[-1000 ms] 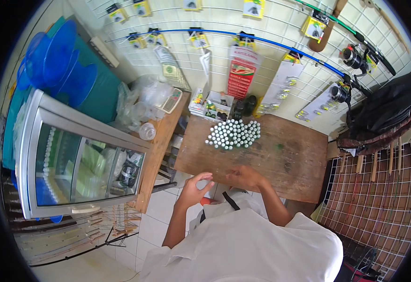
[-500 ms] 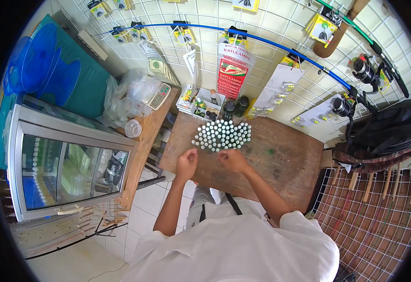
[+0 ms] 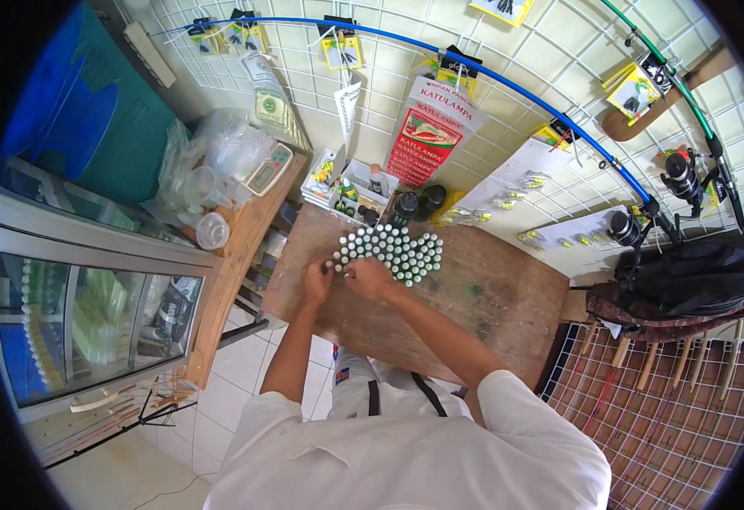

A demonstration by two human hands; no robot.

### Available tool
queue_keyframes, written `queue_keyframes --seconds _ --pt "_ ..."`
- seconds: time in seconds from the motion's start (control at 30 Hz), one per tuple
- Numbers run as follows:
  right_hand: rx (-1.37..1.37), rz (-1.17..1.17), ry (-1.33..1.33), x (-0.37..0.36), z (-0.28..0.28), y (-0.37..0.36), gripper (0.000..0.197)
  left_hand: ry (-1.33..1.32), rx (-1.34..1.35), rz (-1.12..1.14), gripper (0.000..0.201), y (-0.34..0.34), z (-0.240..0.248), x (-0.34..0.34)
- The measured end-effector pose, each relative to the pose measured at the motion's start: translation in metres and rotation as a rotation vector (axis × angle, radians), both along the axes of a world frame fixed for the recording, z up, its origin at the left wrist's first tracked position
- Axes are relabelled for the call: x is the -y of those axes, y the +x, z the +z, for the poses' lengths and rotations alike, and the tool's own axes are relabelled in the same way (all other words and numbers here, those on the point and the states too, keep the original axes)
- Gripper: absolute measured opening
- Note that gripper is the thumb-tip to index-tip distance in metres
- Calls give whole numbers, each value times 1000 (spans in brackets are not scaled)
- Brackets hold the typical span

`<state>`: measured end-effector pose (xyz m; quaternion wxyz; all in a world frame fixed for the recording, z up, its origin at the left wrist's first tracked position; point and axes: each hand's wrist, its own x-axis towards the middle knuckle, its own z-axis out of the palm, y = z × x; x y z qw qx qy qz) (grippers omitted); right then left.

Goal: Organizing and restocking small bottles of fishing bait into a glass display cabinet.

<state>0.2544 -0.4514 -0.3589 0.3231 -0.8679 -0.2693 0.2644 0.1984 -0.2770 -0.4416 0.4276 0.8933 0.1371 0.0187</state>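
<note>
A tight cluster of small green bottles with white caps (image 3: 401, 253) stands upright on the brown wooden table (image 3: 491, 314). At the cluster's left front edge is my left hand (image 3: 315, 282), its fingers bent together close to the outermost bottles. My right hand (image 3: 370, 278) reaches in just to the right of it, fingers curled inward and knuckles up, covering part of the front row. The fingertips of both hands come near each other. Whatever they pinch is too small and hidden to name.
Behind the bottles stand two dark jars (image 3: 405, 206) and a white divided box (image 3: 363, 183). Fishing rods (image 3: 491, 72) and hanging packets line the wire grid. To the left are a glass-fronted cabinet (image 3: 100, 314), a kitchen scale (image 3: 267, 174) and a clear cup (image 3: 213, 231).
The whole view has shifted. Both hands have moved left and forward against the cluster's left front edge, and the right hand has come closer to the left.
</note>
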Motion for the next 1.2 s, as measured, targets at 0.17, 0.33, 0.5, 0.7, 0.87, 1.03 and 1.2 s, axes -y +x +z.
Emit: queue_keyframes --seconds 0.17,0.33,0.5,0.7,0.87,1.03,1.2 --pt "18 -37 -49 -14 -15 9 25 -96 84 69 27 -2 3 1" --pt "113 -30 108 -22 -18 4 34 -100 121 132 27 -15 21 0" --pt "73 -43 264 -31 7 -22 30 -440 94 200 24 -46 67 -3" --pt "-87 -202 486 -46 36 -62 32 -603 137 328 30 -84 139 -3" --pt "-203 -210 649 -73 62 -101 34 -674 289 467 25 -131 170 -9" --pt "-250 -2 668 -96 105 -135 37 -513 374 610 22 -186 206 -17" --pt "-466 395 768 -126 134 -162 50 -513 490 666 23 -251 219 -46"
